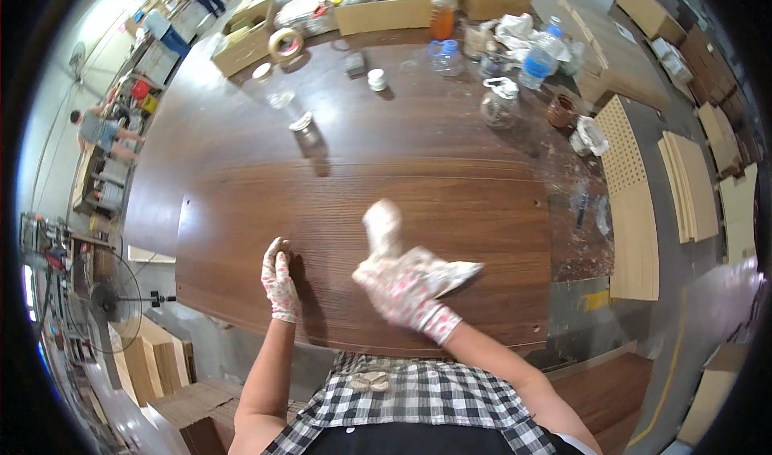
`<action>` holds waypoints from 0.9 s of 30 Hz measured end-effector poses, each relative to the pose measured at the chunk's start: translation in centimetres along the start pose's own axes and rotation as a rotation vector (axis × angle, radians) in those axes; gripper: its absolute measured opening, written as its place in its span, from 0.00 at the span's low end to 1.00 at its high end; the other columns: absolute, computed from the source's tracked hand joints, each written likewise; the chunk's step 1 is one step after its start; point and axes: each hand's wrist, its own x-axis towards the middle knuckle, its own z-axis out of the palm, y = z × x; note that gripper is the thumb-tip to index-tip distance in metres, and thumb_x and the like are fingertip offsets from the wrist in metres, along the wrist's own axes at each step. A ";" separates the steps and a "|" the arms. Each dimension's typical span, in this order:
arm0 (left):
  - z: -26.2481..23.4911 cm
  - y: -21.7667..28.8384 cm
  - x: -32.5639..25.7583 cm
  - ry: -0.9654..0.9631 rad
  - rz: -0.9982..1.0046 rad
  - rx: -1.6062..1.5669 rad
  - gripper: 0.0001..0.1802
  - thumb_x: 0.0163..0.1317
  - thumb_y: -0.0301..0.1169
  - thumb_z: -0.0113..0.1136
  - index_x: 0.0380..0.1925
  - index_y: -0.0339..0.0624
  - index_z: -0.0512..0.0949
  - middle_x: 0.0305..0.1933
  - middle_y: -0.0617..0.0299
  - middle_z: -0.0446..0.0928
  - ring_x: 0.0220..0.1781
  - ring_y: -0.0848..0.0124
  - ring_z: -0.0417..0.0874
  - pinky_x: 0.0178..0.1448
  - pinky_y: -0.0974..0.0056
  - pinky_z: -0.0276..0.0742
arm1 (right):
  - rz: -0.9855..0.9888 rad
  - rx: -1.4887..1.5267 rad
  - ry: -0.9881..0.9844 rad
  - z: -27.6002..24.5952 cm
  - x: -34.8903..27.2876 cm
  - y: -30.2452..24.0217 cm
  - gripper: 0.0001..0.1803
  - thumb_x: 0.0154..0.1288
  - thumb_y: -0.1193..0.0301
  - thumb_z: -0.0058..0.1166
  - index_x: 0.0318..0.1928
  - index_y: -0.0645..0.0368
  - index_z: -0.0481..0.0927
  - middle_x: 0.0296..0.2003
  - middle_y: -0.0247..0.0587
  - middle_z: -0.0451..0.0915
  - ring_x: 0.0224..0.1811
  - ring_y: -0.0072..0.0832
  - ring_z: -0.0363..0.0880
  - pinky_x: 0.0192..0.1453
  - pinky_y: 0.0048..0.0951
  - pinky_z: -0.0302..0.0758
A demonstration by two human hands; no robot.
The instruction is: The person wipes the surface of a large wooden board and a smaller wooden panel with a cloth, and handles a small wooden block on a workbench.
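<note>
I see my right hand (406,282), in a spotted work glove, closed around a pale rag (450,274) and pressed onto the dark wooden panel (418,189) that lies flat in front of me; the hand is blurred, so I cannot tell its grip exactly. My left hand (278,282), gloved the same way, rests on the panel near its front edge with the fingers curled narrow, holding nothing. At the far side stand the containers: a small glass jar (308,133) with a lid, just beyond the panel's middle, its contents too dark to tell; a clear round jar (499,105) to the right; a brown clay pot (561,111) beside it; a plastic bottle (537,59) with a blue cap; and a bottle of orange liquid (442,14). Open cardboard boxes (383,8) line the back edge, with a roll of tape (285,43) near them. Pale perforated boards (631,205) lie to the right, well apart from my hands. Between my hands and the jars the panel's surface is bare.
</note>
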 end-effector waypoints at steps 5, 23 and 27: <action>-13.7 0.9 5.2 0.176 0.222 0.296 0.15 0.67 0.22 0.44 0.52 0.36 0.74 0.51 0.61 0.76 0.54 0.72 0.75 0.61 0.67 0.68 | 0.088 -0.579 0.388 7.8 1.3 4.3 0.32 0.63 0.58 0.45 0.65 0.61 0.63 0.64 0.50 0.63 0.66 0.41 0.60 0.68 0.44 0.57; -37.9 -1.2 17.7 0.221 0.242 1.068 0.23 0.66 0.34 0.51 0.57 0.33 0.69 0.59 0.45 0.69 0.61 0.54 0.70 0.65 0.58 0.64 | -0.054 -0.319 0.009 17.2 9.7 -14.1 0.36 0.66 0.47 0.37 0.70 0.50 0.55 0.70 0.46 0.52 0.73 0.41 0.47 0.74 0.42 0.45; -37.3 -0.9 17.0 0.197 0.249 1.124 0.21 0.66 0.34 0.51 0.57 0.37 0.70 0.56 0.48 0.72 0.59 0.56 0.72 0.63 0.57 0.65 | 0.548 -0.422 0.309 10.8 0.6 -7.1 0.31 0.62 0.52 0.44 0.64 0.50 0.66 0.49 0.49 0.76 0.50 0.45 0.73 0.57 0.50 0.66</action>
